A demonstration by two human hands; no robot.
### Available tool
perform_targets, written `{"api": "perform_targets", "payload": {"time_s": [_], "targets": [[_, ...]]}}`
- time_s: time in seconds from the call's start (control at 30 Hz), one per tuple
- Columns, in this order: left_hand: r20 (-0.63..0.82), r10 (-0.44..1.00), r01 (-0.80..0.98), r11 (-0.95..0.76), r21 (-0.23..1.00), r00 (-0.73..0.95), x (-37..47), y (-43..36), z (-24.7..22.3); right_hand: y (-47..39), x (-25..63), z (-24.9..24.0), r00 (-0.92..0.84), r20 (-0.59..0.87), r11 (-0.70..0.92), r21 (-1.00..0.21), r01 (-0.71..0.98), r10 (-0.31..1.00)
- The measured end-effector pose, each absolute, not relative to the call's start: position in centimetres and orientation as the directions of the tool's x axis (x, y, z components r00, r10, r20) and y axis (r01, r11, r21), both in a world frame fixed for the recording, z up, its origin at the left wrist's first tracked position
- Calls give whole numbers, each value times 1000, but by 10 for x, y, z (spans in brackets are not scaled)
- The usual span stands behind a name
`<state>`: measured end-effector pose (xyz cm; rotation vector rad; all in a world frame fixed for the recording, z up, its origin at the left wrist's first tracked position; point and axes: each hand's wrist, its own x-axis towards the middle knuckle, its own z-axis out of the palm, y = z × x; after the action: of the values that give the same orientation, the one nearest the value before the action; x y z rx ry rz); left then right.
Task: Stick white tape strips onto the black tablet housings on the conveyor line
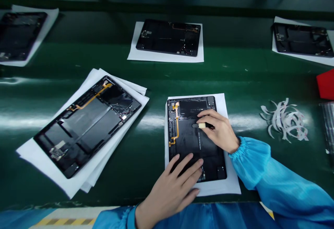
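Note:
In front of me a tablet housing [189,142] lies upright on white paper, its inside facing up, with an orange flex cable [177,126] along its left side. My left hand [174,189] rests on its lower part, fingers spread. Pinched in my right hand [217,130] is a small tool with a cream band and a dark tip [201,125]. That tip points left over the middle of the housing; whether it touches the surface I cannot tell. My right-hand fingers hide the rest of the tool.
To the left, a second tablet housing [88,121] lies slanted on stacked white sheets [101,166]. Further housings on paper [169,38] line the back of the green table [146,173]. Curled white strips [285,119] are heaped at right, near a red object [326,84].

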<state>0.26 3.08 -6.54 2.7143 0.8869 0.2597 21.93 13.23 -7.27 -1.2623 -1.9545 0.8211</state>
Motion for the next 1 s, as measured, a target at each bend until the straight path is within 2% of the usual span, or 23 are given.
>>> {"api": "perform_targets", "payload": {"time_s": [1.0], "targets": [[99, 622, 568, -760, 315, 777, 10, 36, -70, 133, 222, -73, -327, 187, 342, -780, 524, 926]]}}
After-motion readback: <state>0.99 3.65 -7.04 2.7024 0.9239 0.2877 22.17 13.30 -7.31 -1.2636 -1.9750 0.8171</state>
